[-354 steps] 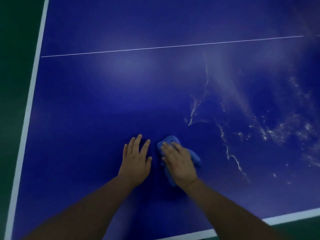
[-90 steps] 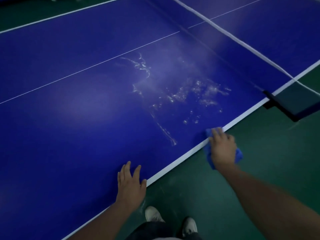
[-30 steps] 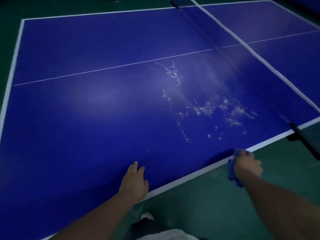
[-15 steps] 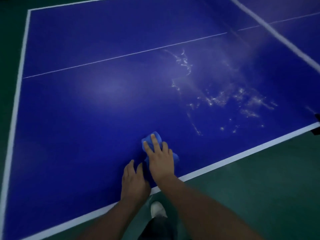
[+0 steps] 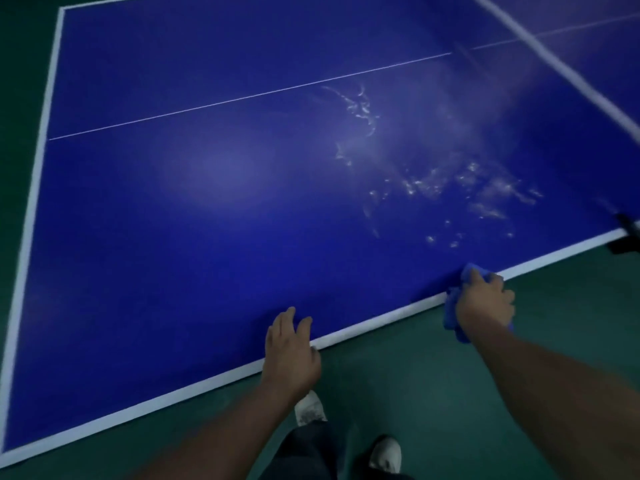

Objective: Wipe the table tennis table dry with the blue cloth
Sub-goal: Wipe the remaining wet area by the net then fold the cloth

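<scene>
The tabletop (image 5: 207, 237) is deep blue and fills most of the view. A white edge line (image 5: 381, 318) runs along its near side, from 8 o'clock up toward 3 o'clock.

The left hand (image 5: 291, 351) sits just below the middle of the view, at about 6 o'clock. Its palm lies over the white edge line. Its fingers (image 5: 287, 320) are stretched out, close together and nearly straight. They rest flat on the blue surface, point toward 12 o'clock and hold nothing.

The right hand (image 5: 485, 303) is at about 4 o'clock, on the same near edge and well apart from the left hand. Its fingers (image 5: 495, 282) are curled and grip the blue cloth (image 5: 452, 313), which is bunched up. One fold pokes out past the knuckles onto the tabletop. The rest hangs by the wrist on its 9 o'clock side, over the edge line and the green floor (image 5: 415, 375).

Pale water streaks (image 5: 433, 185) glisten on the tabletop toward 1 and 2 o'clock from the right hand, apart from the cloth. A thin white centre line (image 5: 242, 97) crosses the surface beyond them. The net (image 5: 554, 64) slants across the corner at 2 o'clock, and its dark clamp (image 5: 627, 237) sits at the table's edge at 3 o'clock.

Two light shoes (image 5: 310, 408) stand on the floor at 6 o'clock.
</scene>
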Motion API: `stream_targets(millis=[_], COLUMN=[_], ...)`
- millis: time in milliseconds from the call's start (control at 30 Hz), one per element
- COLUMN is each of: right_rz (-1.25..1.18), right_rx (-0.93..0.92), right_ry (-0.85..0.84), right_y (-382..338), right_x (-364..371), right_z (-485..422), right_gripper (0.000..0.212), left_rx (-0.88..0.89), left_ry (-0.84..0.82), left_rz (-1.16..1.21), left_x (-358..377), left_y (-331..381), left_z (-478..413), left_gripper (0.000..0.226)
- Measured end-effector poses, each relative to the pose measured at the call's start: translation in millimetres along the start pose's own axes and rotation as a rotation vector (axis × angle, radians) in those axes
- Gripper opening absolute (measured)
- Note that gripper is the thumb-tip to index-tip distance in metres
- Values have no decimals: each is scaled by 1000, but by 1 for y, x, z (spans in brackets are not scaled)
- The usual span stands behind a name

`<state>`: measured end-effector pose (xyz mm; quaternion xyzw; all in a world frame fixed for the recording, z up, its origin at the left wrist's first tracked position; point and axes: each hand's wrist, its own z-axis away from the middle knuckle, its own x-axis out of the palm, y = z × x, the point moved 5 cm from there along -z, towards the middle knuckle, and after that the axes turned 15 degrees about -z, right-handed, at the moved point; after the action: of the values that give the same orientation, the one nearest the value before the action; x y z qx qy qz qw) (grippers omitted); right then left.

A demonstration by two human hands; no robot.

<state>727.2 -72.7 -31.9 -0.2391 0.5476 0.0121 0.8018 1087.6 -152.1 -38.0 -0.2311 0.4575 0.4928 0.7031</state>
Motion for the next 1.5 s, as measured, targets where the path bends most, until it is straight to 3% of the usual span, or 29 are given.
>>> stream_targets(millis=[67,133,233,300,333,433,467,533,600,667,733,767,833,900,967,1033,1100,1167,1200,1367,1433,1500], right_rz=[-112,-306,-599,-536,-479,-501,-547,-625,-551,-370,-398,-430,-460,-627,-843,-1035,-1255,-1393,-1418,-1259,-1188,-1143], right_rx=[-147,-331,-556,-683,-666,-149,-108,-281,-494,-464,-200,-165,-310,-472,-487,-326,-8,228,259,33,-65,-156], right_ry=[45,80,128,58,28,72,139,243,142,15,58,95,106,-20,-259,-390,-491,-684,-736,-585,-521,-576], right_y=[14,13,5,17,38,114,128,126,117,141,178,185,173,150,134,136,145,147,146,133,123,109], right_x=[-25,-36,-54,-43,-38,-51,-59,-85,-87,-74,-77,-81,-89,-93,-98,-103,-107,-104,-105,-122,-130,-135], right_z=[13,42,103,128,119,76,71,79,97,92,78,76,85,105,123,130,126,126,126,115,115,124], right_gripper=[33,38,46,38,29,20,23,32,38,37,30,32,42,57,75,75,54,39,33,17,16,26], left_rx=[77,90,-124,-221,-195,-22,-19,-53,-57,-12,134,169,147,85,-19,-129,-166,-171,-181,-173,-171,-128], left_ry=[11,-8,-198,-444,-521,-474,-404,-339,-476,-550,-411,-299,-187,-226,-219,-216,-262,-272,-250,-15,25,-64], left_rz=[56,264,954,1423,1529,1357,1237,1118,1218,1362,1273,1155,957,947,1041,1228,1417,1440,1411,1126,1190,1300], left_x=[-2,-8,-29,-40,-47,-67,-63,-50,-33,-28,-31,-30,-21,-9,-3,-3,-7,-12,-12,-18,-20,-19], left_y=[39,81,155,203,230,275,279,289,310,336,346,344,334,327,317,305,298,292,289,278,279,285], left_z=[-3,-5,4,18,26,40,40,43,55,69,78,79,77,78,79,77,77,78,78,84,93,101], left_gripper=[54,52,60,61,61,59,57,54,54,52,45,44,42,24,9,9,14,15,15,29,22,21])
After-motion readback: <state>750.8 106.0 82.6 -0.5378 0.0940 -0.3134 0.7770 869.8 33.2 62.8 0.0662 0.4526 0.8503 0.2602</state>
